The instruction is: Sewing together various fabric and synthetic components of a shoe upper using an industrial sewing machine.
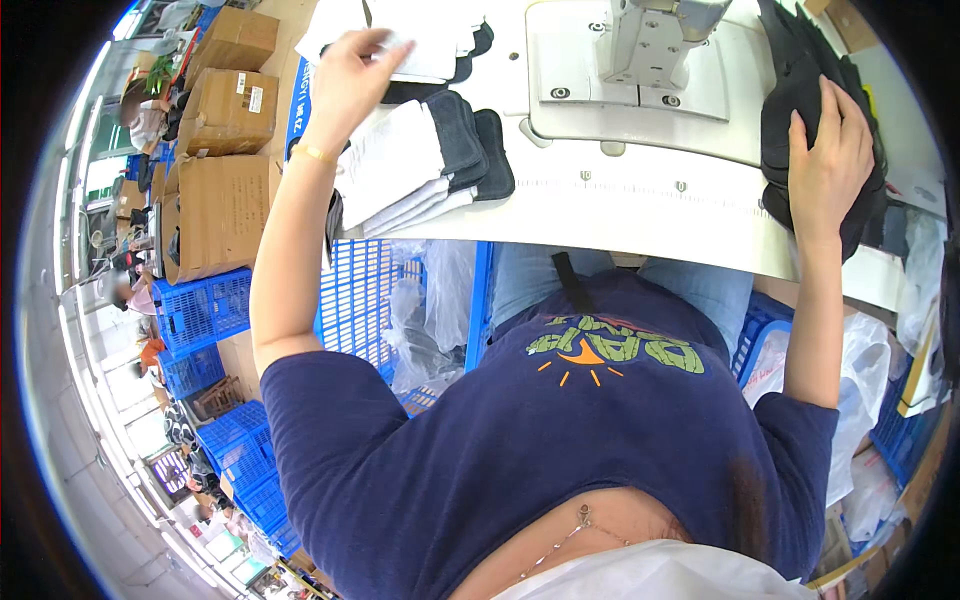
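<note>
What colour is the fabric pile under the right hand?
Black, a dark fabric pile under the right hand, seen in the head view.

Between your left hand point(348, 75) and right hand point(828, 160) the white table point(640, 205) lies bare along its near edge, but the sewing machine point(650, 50) blocks the middle further back, folded pieces point(420, 165) crowd the left, and a black stack point(800, 95) fills the right.

Both arms reach forward and apart — the left hand point(350, 75) raised, wrist bent, fingers loosely curled; the right hand point(828, 165) lies flat, palm down, fingers together.
</note>
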### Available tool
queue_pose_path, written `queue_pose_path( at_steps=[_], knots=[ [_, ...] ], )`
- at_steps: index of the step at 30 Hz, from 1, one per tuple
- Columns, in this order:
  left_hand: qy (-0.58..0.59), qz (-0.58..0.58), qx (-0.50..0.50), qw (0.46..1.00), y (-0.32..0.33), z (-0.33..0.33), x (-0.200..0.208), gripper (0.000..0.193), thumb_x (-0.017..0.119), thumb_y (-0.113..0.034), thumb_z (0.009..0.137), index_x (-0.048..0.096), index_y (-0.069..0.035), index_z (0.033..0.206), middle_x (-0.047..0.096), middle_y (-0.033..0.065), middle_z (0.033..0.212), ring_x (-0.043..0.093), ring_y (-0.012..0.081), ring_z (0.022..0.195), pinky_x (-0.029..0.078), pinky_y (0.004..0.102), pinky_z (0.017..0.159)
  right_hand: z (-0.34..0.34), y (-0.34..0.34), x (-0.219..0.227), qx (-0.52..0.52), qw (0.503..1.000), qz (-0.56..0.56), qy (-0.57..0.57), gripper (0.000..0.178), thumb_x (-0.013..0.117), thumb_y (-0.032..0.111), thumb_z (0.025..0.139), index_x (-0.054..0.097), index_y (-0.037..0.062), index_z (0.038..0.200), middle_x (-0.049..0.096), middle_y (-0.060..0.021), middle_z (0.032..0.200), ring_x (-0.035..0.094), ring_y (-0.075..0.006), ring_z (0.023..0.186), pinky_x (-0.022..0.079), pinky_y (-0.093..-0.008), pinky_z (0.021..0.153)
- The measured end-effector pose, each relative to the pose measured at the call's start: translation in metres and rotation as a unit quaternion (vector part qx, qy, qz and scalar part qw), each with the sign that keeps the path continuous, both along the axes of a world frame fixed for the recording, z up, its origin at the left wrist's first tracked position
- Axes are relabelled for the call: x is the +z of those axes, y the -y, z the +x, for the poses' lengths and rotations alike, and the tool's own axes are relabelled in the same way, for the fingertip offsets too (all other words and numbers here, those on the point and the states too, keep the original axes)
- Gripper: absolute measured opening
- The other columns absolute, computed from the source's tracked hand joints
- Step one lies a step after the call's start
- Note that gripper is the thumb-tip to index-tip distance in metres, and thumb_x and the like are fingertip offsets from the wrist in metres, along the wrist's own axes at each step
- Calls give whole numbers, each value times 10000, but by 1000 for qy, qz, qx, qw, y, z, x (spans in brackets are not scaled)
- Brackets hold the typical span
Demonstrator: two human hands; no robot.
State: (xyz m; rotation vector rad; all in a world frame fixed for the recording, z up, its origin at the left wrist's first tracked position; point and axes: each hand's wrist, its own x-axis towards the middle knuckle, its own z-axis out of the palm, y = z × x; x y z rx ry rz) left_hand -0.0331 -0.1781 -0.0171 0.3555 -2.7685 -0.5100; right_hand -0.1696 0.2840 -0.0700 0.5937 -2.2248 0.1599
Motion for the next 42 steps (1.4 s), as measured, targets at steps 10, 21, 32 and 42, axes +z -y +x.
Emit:
queue_pose_path(
  at_steps=[10, 21, 32, 42],
  knots=[
    [12, -310, 131, 942, -18, -30, -33, 568, 800, -467, 757, 634, 29, 979, 672, 203, 1060, 653, 384, 1018, 540, 442, 832, -2, 5, 16, 75, 997, -21, -9, 161, 748, 95, 831, 651, 97, 960, 692, -4, 1079, 631, -223, 1004, 489, -362, 865],
    [-139, 581, -17, 802, -90, -3, 30, 410, 766, -84, 846, 604, 45, 1200, 707, 125, 1116, 709, 199, 929, 576, 352, 860, 43, 9, 15, 168, 746, -511, 392, 334, 644, 126, 971, 641, 15, 1286, 706, -77, 1111, 632, -100, 981, 479, -237, 907],
    [-83, 795, -82, 595, -200, 38, 3, 341, 730, -14, 874, 645, 9, 1204, 704, 86, 1148, 669, 176, 1040, 525, 325, 950, 122, 57, 20, 379, 580, -520, 501, 309, 535, 34, 1018, 554, -63, 1310, 672, -64, 1098, 606, -68, 981, 481, -213, 853],
    [-135, 856, -76, 494, -189, 43, 2, 374, 672, -12, 916, 582, 9, 1278, 667, 120, 1223, 658, 238, 1116, 546, 390, 962, 127, 74, 42, 337, 535, -550, 546, 207, 589, 83, 1004, 598, -64, 1150, 686, -78, 871, 634, -90, 627, 495, -220, 543]
  ],
)
